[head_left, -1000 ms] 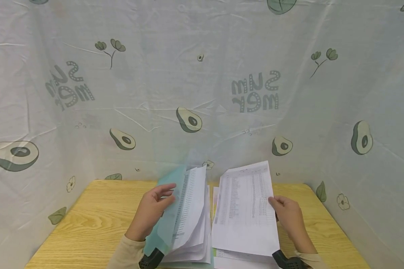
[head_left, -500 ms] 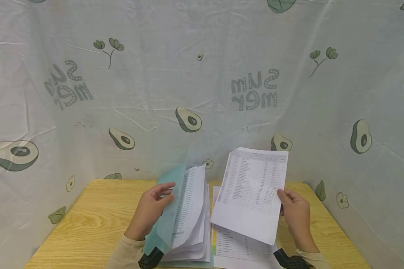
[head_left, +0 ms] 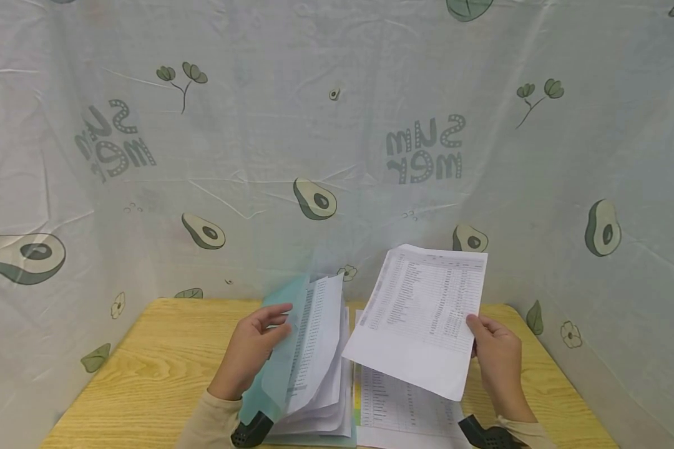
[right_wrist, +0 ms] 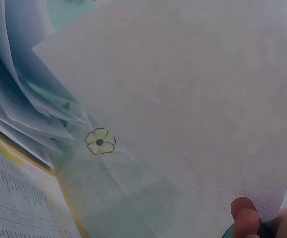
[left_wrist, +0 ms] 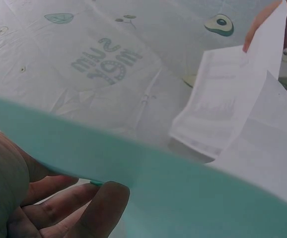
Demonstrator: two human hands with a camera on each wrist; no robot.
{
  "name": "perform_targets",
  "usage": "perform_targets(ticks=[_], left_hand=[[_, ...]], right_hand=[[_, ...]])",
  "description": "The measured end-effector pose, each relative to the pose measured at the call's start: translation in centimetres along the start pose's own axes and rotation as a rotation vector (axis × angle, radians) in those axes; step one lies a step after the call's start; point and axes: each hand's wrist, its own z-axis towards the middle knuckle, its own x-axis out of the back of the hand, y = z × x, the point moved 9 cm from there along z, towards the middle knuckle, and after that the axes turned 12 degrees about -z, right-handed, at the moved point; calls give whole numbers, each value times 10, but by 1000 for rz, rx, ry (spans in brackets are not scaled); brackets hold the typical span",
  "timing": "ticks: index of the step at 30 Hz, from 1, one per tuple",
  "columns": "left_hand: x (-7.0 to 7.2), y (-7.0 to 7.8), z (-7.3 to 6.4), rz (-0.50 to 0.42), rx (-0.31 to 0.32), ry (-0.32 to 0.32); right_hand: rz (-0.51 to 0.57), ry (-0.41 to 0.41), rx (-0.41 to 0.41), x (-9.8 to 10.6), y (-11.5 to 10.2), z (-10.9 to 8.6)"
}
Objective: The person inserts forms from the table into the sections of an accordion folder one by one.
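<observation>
My right hand [head_left: 500,358] pinches the right edge of a printed sheet of paper [head_left: 421,305], thumb on the printed face. The sheet is raised and tilted above other printed pages [head_left: 407,405]; its back fills much of the right wrist view, where fingertips [right_wrist: 245,213] show at its edge. My left hand [head_left: 251,352] rests with loosely bent fingers against the outer side of a teal folder cover [head_left: 278,368]. That cover stands half raised, and in the left wrist view the fingers [left_wrist: 104,208] lie along it. Inside the folder leans a bundle of printed sheets [head_left: 317,349].
A wooden table [head_left: 163,368] lies under the folder and papers. Behind and at both sides hangs a pale curtain [head_left: 258,143] printed with avocados and leaves. Yellow and green strips [head_left: 357,399] show beside the lower pages. Each wrist wears a black camera mount [head_left: 253,430].
My right hand has lifted the sheet up and to the right, uncovering more of the printed pages below, then tilted it slightly. The left hand and folder cover have stayed in place.
</observation>
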Motion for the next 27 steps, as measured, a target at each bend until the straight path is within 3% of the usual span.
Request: perform_targets(ticks=[27], left_hand=[[2, -3, 3, 6, 7, 2]], right_hand=[[44, -44, 6, -25, -9, -15]])
